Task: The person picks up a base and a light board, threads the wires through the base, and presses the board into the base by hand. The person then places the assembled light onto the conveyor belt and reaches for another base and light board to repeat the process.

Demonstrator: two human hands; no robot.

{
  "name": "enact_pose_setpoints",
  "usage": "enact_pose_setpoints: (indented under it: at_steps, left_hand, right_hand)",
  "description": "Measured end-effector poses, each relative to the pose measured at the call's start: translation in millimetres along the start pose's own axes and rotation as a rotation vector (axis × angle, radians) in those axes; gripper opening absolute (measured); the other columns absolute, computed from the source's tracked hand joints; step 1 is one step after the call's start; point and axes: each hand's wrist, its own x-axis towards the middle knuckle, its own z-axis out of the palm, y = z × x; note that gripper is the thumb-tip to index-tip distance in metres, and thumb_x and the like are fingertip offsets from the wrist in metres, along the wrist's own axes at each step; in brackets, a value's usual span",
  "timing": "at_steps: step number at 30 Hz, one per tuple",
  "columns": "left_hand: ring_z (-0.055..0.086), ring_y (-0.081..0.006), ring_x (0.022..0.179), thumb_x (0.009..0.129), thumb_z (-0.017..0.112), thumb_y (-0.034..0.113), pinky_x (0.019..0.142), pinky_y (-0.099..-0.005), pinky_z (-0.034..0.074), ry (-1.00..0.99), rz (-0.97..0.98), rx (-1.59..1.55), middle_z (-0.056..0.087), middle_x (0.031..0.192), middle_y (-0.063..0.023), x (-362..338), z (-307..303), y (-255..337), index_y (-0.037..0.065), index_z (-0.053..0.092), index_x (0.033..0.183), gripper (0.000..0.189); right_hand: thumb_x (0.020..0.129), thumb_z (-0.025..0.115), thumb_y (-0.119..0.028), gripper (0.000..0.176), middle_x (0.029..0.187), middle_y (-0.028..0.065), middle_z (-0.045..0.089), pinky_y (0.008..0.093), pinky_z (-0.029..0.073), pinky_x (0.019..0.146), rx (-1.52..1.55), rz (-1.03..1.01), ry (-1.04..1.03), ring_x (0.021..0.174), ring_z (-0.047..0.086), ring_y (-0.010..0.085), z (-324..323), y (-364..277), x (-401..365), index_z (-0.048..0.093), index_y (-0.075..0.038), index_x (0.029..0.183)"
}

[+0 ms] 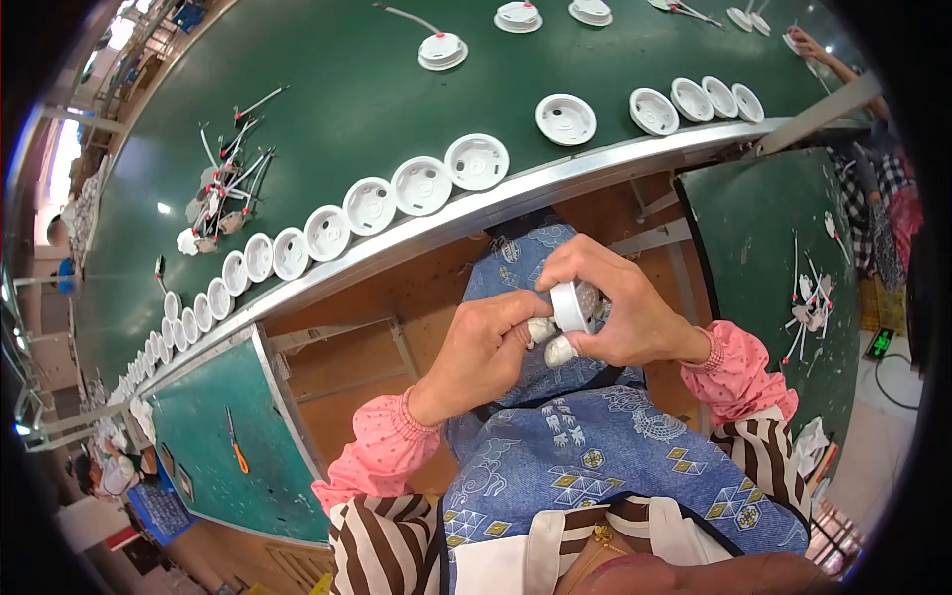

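My right hand (625, 307) is curled around a white round housing (570, 305). The thumb and the first fingers grip its rim, so this hand is closed on the part and carries it. My left hand (486, 352) comes in from 8 o'clock with the fingers bent narrow. Its fingertips (560, 350), which wear white covers, press on the lower edge of the same housing. Both hands therefore touch the part, but the right one has more of it.

The housing stands almost on its edge toward the camera, and I see it as a short band. Its flat faces look roughly toward 8 o'clock and 2 o'clock, that is, toward the left hand on one side and into the right palm on the other. I cannot tell which face is the open one. Something small and grey shows behind it in the right palm, but it is too hidden to name.

All this is above my lap, over a blue patterned apron (575, 446) and well apart from the desk (347, 99). The desk lies at 12 o'clock, beyond a metal edge (595, 164). Along that edge a row of white housings (421, 185) runs from 9 o'clock up to 1 o'clock. Further at 10 o'clock there is a heap of wired parts (223, 198). At 7 o'clock an orange-handled tool (236, 451) lies on a lower green surface. At 1 o'clock, far away, another person's hand (808, 45) is on the desk.
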Motion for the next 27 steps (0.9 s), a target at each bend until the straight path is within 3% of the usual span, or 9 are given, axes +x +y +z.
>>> enact_pose_setpoints:
  at_steps: [4,7,10,19,22,25,27]
  left_hand:
    - [0.066,-0.0176,0.073,0.090,0.059,-0.009,0.067,-0.0297,0.052,0.025,0.016,-0.077,0.070,0.084,-0.0113,-9,-7,-10,-0.002,0.070,0.101,0.018]
    - [0.069,-0.0275,0.073,0.089,0.057,-0.009,0.067,-0.0346,0.053,0.095,-0.050,-0.092,0.070,0.086,-0.0148,-14,-4,-12,0.000,0.070,0.103,0.021]
    - [0.066,-0.0136,0.075,0.094,0.057,-0.009,0.068,-0.0281,0.052,0.099,-0.098,-0.180,0.072,0.087,-0.0085,-21,-4,-23,-0.001,0.072,0.105,0.019]
    - [0.065,-0.0099,0.075,0.096,0.058,-0.008,0.065,-0.0253,0.051,0.071,-0.216,-0.281,0.071,0.086,-0.0068,-25,-13,-32,-0.002,0.070,0.110,0.020]
    - [0.067,-0.0220,0.083,0.091,0.058,-0.006,0.074,-0.0348,0.050,0.075,-0.220,-0.215,0.070,0.092,-0.0113,-21,-21,-35,0.001,0.071,0.110,0.024]
    - [0.062,-0.0271,0.099,0.089,0.062,0.000,0.089,-0.0392,0.045,0.130,0.113,0.101,0.069,0.101,-0.0107,-19,-34,-49,0.005,0.070,0.118,0.030]
    - [0.057,-0.0298,0.104,0.087,0.066,0.005,0.095,-0.0412,0.040,0.121,0.052,0.092,0.068,0.103,-0.0101,-20,-40,-38,0.005,0.068,0.123,0.036]
  right_hand:
    - [0.066,0.082,-0.001,0.048,0.108,0.0085,0.062,0.0347,0.051,0.084,0.166,0.140,-0.049,0.101,0.062,0.0241,7,-3,7,0.064,-0.004,0.110]
    - [0.067,0.083,-0.003,0.049,0.109,0.0054,0.062,0.0316,0.051,0.079,0.228,0.285,-0.041,0.099,0.062,0.0177,11,2,12,0.064,-0.006,0.112]
    - [0.067,0.084,-0.005,0.050,0.110,0.0030,0.062,0.0293,0.050,0.076,0.242,0.232,-0.078,0.099,0.061,0.0145,15,11,14,0.065,-0.009,0.113]
    - [0.067,0.081,-0.006,0.053,0.115,0.0061,0.064,0.0313,0.052,0.081,0.177,0.302,-0.125,0.102,0.064,0.0187,21,14,30,0.065,-0.008,0.117]
    - [0.066,0.081,-0.006,0.062,0.115,0.0101,0.063,0.0363,0.053,0.084,0.078,0.256,-0.094,0.103,0.065,0.0257,27,15,36,0.062,-0.007,0.125]
    - [0.065,0.083,-0.004,0.073,0.114,0.0143,0.061,0.0414,0.053,0.086,-0.146,0.134,-0.030,0.103,0.064,0.0340,34,6,39,0.057,-0.006,0.133]
    - [0.063,0.084,-0.002,0.077,0.115,0.0156,0.059,0.0424,0.053,0.088,-0.282,0.054,0.011,0.104,0.062,0.0368,39,3,41,0.055,-0.006,0.135]
